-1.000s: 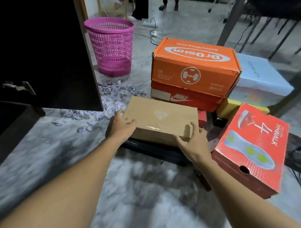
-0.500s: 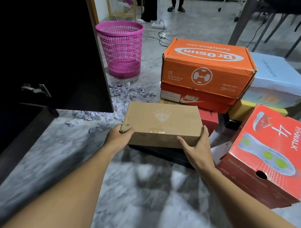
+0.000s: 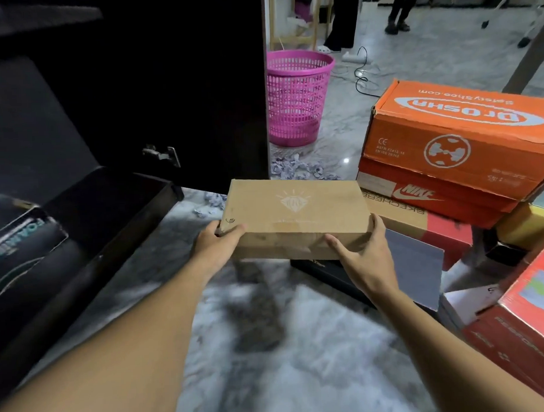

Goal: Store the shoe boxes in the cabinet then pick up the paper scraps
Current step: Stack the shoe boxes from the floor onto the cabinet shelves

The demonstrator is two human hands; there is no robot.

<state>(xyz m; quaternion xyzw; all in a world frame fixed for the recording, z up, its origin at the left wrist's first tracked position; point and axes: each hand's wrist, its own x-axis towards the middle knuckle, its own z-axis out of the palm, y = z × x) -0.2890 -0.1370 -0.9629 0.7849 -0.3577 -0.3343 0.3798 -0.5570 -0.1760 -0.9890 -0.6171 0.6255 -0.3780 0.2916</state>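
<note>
A plain brown shoe box (image 3: 295, 211) with a faint diamond logo hangs in the air over the marble floor. My left hand (image 3: 218, 241) grips its near left corner and my right hand (image 3: 363, 258) grips its near right corner. The dark cabinet (image 3: 110, 217) stands open at the left, with a dark box (image 3: 22, 242) inside on its bottom shelf. Crumpled paper scraps (image 3: 297, 169) lie on the floor behind the box, by the cabinet door (image 3: 198, 85). More shoe boxes sit at the right: an orange one (image 3: 459, 137) on a red Nike one (image 3: 433, 194).
A pink mesh waste basket (image 3: 294, 97) stands behind the scraps. A Skechers box (image 3: 419, 228), a black box (image 3: 334, 274) and a red box (image 3: 521, 329) crowd the right side. People's legs (image 3: 399, 7) and a cable (image 3: 361, 76) are at the far back.
Both hands lifted the brown box off the black box and carried it left towards the cabinet. My view swung left, so the cabinet's inside now shows.
</note>
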